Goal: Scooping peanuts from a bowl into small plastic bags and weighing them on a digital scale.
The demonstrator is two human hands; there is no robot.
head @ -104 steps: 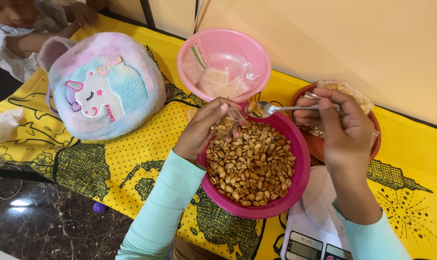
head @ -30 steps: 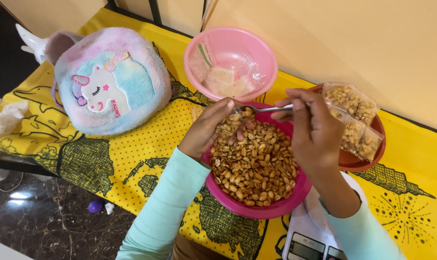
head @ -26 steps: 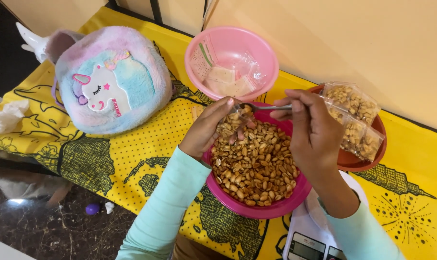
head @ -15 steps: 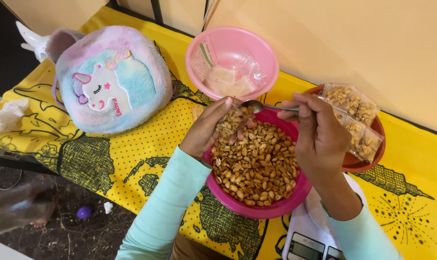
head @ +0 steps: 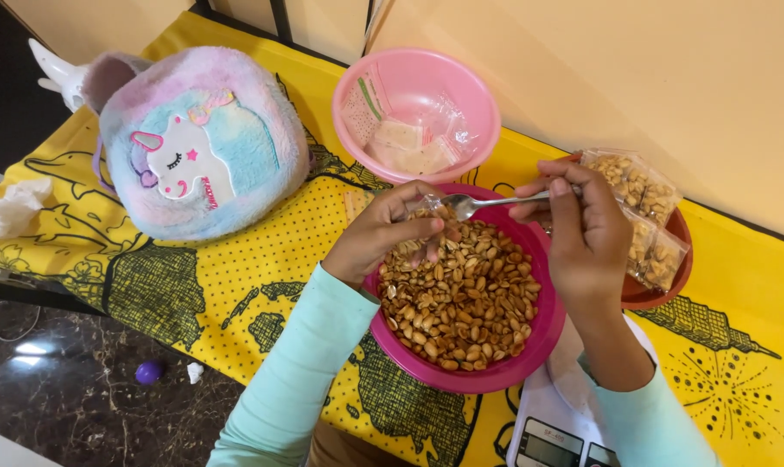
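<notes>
Centrally, magenta bowl [head: 543, 333] of peanuts [head: 457, 298] on yellow cloth [head: 236, 285]. Left hand [head: 383, 233], fingers pinched on a small clear pouch [head: 422, 220] at the bowl's far rim; its contents are hard to make out. Right hand [head: 582, 229], fingers closed on a spoon [head: 496, 202], its tip at the pouch mouth. Beyond: pink bowl [head: 465, 91] with empty pouches; brown bowl [head: 660, 290] with filled packets [head: 638, 203]; plush bag [head: 197, 143] left; scale [head: 552, 428] near edge.
</notes>
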